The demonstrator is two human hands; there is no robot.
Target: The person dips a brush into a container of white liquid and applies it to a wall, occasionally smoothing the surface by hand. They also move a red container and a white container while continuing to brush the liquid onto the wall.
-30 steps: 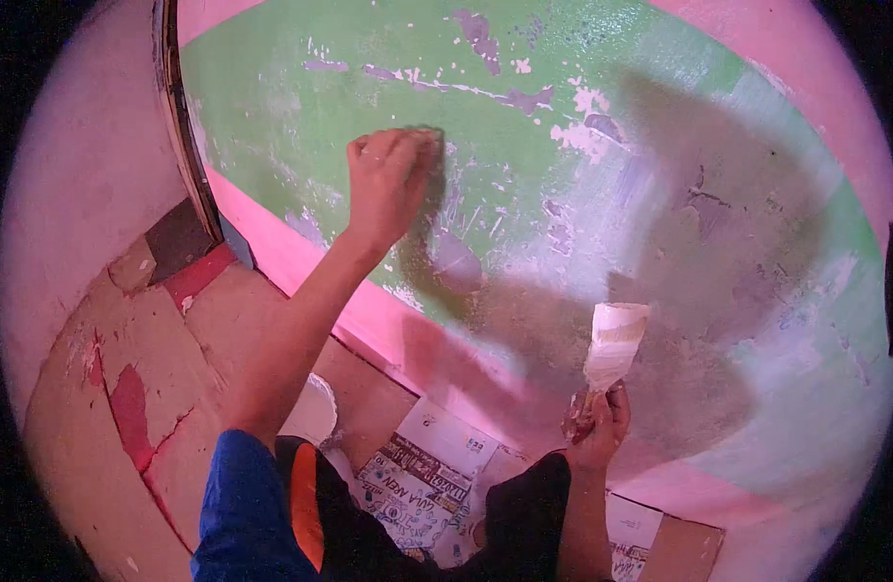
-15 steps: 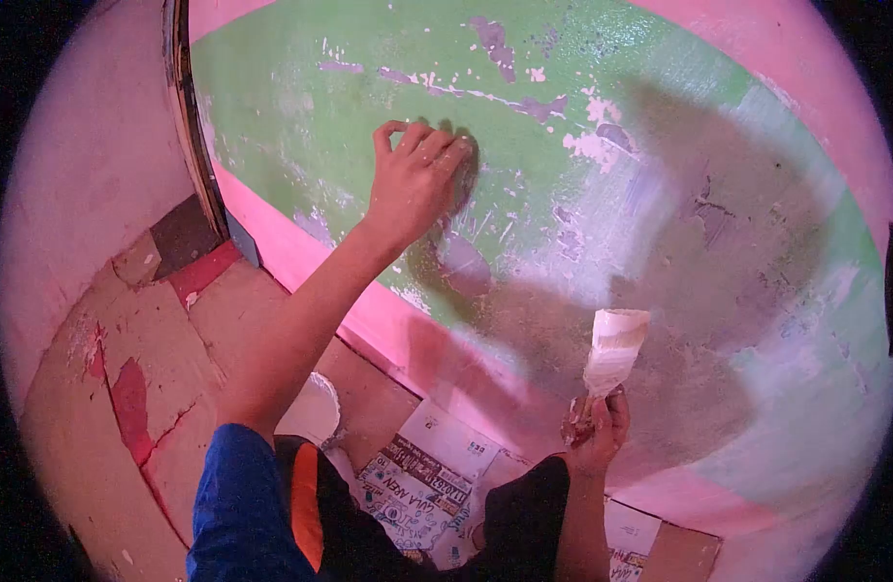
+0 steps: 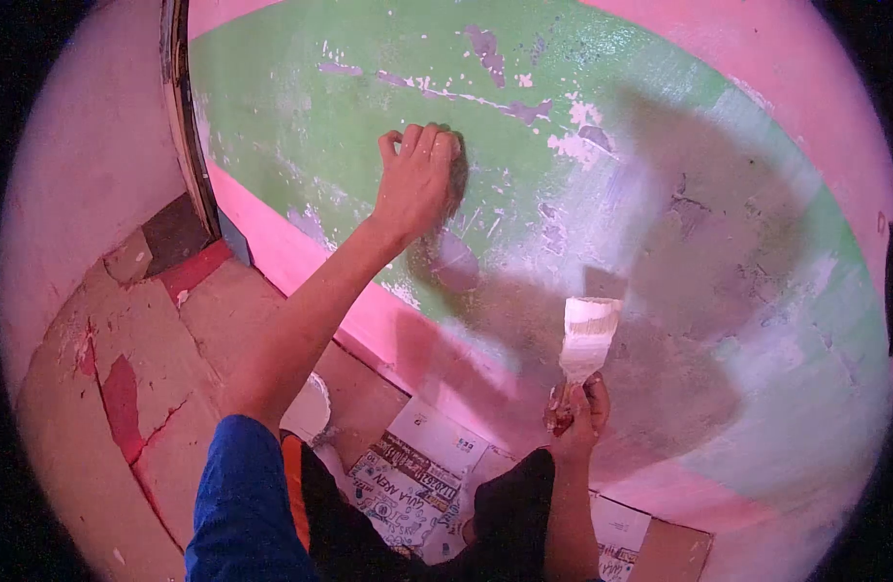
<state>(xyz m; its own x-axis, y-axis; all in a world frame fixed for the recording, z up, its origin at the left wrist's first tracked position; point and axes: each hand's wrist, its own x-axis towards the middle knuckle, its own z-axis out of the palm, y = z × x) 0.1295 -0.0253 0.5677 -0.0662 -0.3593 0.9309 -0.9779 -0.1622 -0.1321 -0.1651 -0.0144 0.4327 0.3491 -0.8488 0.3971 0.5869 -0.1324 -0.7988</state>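
Observation:
A green wall area point(image 3: 311, 126) with pink borders and peeled, whitish patches fills the middle of the head view. Against its upper left part is my left hand point(image 3: 417, 175), its fingers curled toward the surface; what they hold, if anything, is hidden. Lower right, my right hand point(image 3: 577, 417) grips a putty knife point(image 3: 588, 339) by its handle. The wide blade points up and carries white paste. Shadows of my head and arms fall on the wall around the blade.
On the floor at lower left stands a white tub point(image 3: 309, 407), partly behind my left arm. Printed cardboard point(image 3: 408, 490) lies below the wall. Brown floor sheets point(image 3: 214, 330) show red patches. A dark wooden edge point(image 3: 180, 107) runs down the left.
The putty knife and my right hand have shifted slightly left in the view. My left hand's fingers are drawn closer together, still by the wall. The whole view has shifted a little.

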